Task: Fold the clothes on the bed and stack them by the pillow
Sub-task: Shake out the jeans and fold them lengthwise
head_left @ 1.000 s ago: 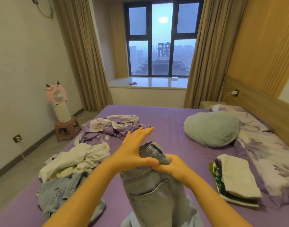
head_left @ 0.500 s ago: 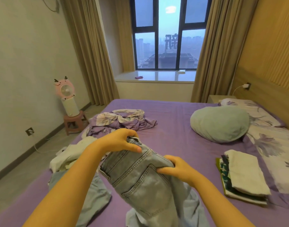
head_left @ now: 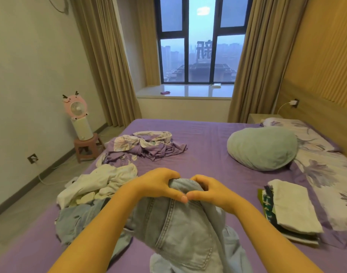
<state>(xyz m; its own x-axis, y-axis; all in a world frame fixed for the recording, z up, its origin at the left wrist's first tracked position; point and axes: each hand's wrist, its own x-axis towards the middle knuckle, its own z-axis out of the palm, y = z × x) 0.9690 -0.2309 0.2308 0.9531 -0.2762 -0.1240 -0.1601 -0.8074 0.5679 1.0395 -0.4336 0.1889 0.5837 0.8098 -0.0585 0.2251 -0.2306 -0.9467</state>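
Light grey-blue jeans (head_left: 180, 229) hang in front of me over the purple bed (head_left: 208, 154). My left hand (head_left: 159, 182) and my right hand (head_left: 210, 190) grip the jeans' top edge side by side, thumbs almost touching. A back pocket faces me. To the left lie a white garment heap (head_left: 101, 182) and more pale denim (head_left: 78, 219). Further back sits a crumpled floral purple cloth (head_left: 145, 144). A folded stack (head_left: 292, 209) with a white piece on top rests at the right, beside the flowered pillow (head_left: 326, 170).
A round pale green cushion (head_left: 263, 148) lies on the bed's right half, against the flowered pillow. A pink fan (head_left: 76, 109) stands on a small stool (head_left: 88, 146) by the left wall. Wooden headboard on the right, window and curtains ahead.
My hands have come together at the top of the jeans; the left hand slid right along the waistband. The jeans hang bunched between them now.
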